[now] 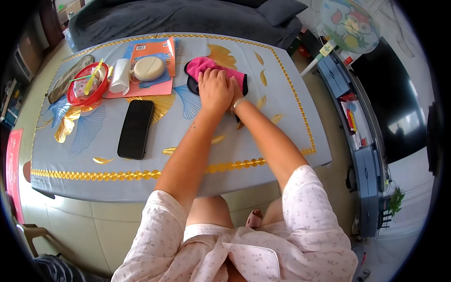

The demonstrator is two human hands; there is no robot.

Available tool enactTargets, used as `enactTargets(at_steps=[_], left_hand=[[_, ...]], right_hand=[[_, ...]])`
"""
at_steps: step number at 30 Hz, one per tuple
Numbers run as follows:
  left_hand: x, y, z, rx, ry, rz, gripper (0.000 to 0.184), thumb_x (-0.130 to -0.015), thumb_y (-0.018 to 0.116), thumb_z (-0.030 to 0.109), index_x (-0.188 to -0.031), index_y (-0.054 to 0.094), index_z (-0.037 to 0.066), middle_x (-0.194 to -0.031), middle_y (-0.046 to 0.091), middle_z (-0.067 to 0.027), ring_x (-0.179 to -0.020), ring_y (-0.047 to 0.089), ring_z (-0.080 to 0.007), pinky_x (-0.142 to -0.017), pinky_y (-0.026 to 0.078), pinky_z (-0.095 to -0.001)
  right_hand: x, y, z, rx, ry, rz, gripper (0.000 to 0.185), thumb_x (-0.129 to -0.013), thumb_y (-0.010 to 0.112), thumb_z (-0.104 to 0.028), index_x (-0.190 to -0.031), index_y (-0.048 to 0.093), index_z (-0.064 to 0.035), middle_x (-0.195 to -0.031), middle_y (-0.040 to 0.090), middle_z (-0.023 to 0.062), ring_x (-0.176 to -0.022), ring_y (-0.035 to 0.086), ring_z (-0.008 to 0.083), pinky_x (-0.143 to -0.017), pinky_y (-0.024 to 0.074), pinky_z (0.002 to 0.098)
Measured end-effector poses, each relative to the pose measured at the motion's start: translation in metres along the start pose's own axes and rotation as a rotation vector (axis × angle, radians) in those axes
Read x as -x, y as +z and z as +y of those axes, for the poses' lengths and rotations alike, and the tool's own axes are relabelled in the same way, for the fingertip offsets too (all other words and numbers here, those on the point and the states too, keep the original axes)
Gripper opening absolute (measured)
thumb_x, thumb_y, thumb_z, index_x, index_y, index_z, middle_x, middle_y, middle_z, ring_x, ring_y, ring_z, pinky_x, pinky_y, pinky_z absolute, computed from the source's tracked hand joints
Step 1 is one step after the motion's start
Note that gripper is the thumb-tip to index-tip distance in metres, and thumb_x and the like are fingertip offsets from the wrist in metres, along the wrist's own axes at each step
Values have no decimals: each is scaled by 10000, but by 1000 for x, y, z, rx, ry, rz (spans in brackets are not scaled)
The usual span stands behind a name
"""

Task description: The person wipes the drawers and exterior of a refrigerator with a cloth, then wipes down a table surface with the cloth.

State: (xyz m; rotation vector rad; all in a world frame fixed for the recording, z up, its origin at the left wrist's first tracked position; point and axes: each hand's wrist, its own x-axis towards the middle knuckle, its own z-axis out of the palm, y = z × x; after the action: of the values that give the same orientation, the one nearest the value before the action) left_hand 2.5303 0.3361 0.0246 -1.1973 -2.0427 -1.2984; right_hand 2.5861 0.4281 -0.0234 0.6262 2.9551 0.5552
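Note:
A bright pink cloth item with black edging [203, 65] lies rumpled on the table; its exact kind is unclear. My left hand [216, 91] rests on top of it, palm down, with fingers stretched forward over the fabric. Close against it on the right is my right hand [235, 92], also at the pink cloth, its fingers mostly hidden behind the left hand. A black smartphone [136, 129] lies screen up to the left of my forearms.
On the table's left stand a red basket [70, 96] with small items, a white roll [120, 76], a cream round case [149, 68] and orange and blue booklets [165, 49]. A dark sofa [188, 21] is behind; a blue cabinet [366, 171] stands right.

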Motion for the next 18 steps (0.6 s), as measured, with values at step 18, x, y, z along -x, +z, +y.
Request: enactTargets(at_steps=[18], left_hand=[[-12,-9,-19,117,-162,187,376,-865,603,135,-1232,565,60,-1321,539,-141,-1329,426,-345,-1142,250,-546]], right_hand=[[-108,-47,1,-257,-143,83,729,-906,480,-592,-1545,294,-294,-1651,163,27,-1520,111,330,-1143,158,658]])
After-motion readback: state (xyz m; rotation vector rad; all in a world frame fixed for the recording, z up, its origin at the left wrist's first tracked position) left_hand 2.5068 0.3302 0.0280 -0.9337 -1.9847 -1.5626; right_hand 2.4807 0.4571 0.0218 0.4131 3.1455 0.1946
